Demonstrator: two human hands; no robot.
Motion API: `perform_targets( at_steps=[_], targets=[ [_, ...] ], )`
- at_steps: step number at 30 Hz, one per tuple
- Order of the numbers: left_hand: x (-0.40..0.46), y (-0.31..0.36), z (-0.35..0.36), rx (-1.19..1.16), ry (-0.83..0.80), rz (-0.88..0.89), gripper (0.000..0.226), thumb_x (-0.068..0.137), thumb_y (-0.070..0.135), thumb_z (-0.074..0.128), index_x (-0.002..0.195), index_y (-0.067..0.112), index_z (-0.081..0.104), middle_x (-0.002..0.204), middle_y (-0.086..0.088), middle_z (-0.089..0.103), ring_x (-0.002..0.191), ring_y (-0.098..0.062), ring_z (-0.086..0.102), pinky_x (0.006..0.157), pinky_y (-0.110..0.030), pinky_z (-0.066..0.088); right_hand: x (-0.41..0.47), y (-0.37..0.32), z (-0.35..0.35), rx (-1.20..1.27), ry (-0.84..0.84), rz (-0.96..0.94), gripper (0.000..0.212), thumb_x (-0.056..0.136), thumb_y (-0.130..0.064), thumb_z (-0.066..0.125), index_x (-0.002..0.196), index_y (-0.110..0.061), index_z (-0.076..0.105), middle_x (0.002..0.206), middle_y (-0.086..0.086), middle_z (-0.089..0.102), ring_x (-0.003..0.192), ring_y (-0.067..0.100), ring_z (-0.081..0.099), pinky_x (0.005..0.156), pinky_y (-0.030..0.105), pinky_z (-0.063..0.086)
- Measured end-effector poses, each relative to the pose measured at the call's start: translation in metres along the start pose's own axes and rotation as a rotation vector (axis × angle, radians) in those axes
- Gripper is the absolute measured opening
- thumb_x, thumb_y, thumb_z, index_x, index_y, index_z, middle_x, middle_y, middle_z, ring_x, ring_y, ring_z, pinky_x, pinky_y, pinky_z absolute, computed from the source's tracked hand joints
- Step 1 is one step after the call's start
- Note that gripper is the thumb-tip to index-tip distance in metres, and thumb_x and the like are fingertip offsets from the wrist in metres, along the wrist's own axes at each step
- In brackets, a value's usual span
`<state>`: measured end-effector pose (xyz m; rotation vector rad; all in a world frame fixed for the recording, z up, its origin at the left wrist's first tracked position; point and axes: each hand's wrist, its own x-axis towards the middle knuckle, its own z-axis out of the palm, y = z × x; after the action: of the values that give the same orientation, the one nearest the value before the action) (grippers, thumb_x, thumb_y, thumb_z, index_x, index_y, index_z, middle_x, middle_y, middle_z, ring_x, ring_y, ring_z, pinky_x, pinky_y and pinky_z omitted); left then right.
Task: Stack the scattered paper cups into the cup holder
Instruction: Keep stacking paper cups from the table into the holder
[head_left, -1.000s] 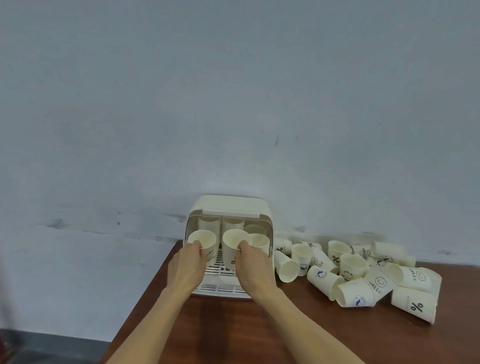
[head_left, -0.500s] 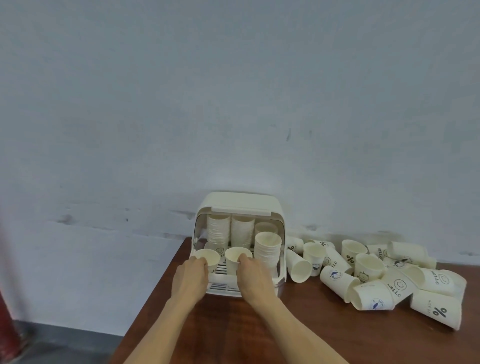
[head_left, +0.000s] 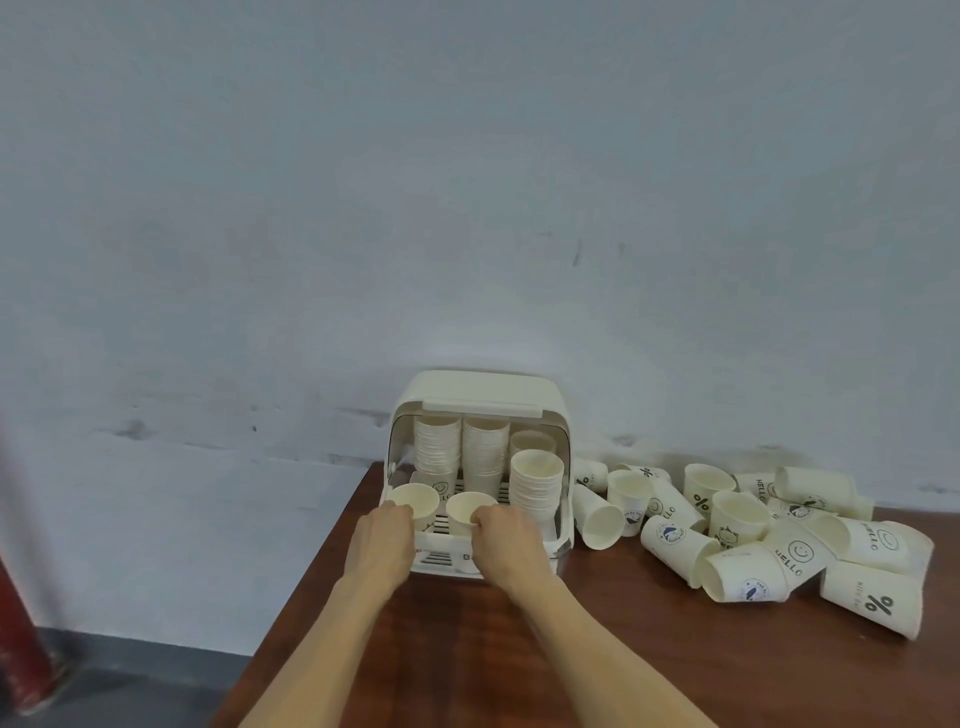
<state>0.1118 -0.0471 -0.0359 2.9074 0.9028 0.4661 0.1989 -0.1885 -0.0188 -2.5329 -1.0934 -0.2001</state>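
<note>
While two cups sit low in the cup holder (head_left: 480, 395), left hand (head_left: 378, 540) gripping left paper cup (head_left: 415, 501), right hand (head_left: 511, 540) pinching middle paper cup (head_left: 467, 512), frame's lower centre.

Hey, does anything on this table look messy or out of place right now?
Yes: a heap of white printed paper cups lies tipped on the brown wooden table, right of the cream plastic cup holder. Inside, the stacks stand upright.

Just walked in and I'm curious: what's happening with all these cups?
A person is filling a cream cup holder on a wooden table. The left hand holds one paper cup and the right hand holds another cup, both upright in the holder's front row. Tall stacks stand behind them. A pile of loose cups lies to the right.
</note>
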Motion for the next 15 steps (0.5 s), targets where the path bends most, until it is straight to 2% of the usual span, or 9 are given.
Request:
perform_targets(
  at_steps=[3,8,15],
  targets=[
    [0.0,0.0,-0.002,0.009,-0.016,0.013,0.022,0.095,0.013,0.045,0.11,0.014,0.061,0.11,-0.007,0.061,0.099,-0.028,0.061,0.082,-0.035,0.046,-0.001,0.0,-0.002,0.0,-0.01,0.007,0.031,0.088,-0.009,0.047,0.113,-0.008,0.066,0.112,0.013,0.067,0.104,0.032,0.06,0.083,0.039,0.048],
    [-0.002,0.002,-0.005,-0.006,-0.027,0.005,0.023,0.095,0.012,0.045,0.114,0.013,0.058,0.113,-0.008,0.061,0.101,-0.029,0.061,0.083,-0.036,0.046,-0.004,0.0,-0.007,-0.002,-0.036,0.001,0.034,0.086,-0.007,0.048,0.118,-0.007,0.062,0.113,0.014,0.066,0.105,0.033,0.059,0.084,0.039,0.046],
    [-0.011,0.009,-0.018,-0.168,-0.086,-0.087,0.03,0.092,0.014,0.044,0.122,0.012,0.047,0.121,-0.01,0.059,0.105,-0.031,0.059,0.084,-0.038,0.047,-0.013,0.001,-0.022,0.133,-0.142,0.05,0.042,0.084,-0.006,0.046,0.126,-0.004,0.051,0.121,0.018,0.061,0.11,0.034,0.055,0.089,0.04,0.048]
  ],
)
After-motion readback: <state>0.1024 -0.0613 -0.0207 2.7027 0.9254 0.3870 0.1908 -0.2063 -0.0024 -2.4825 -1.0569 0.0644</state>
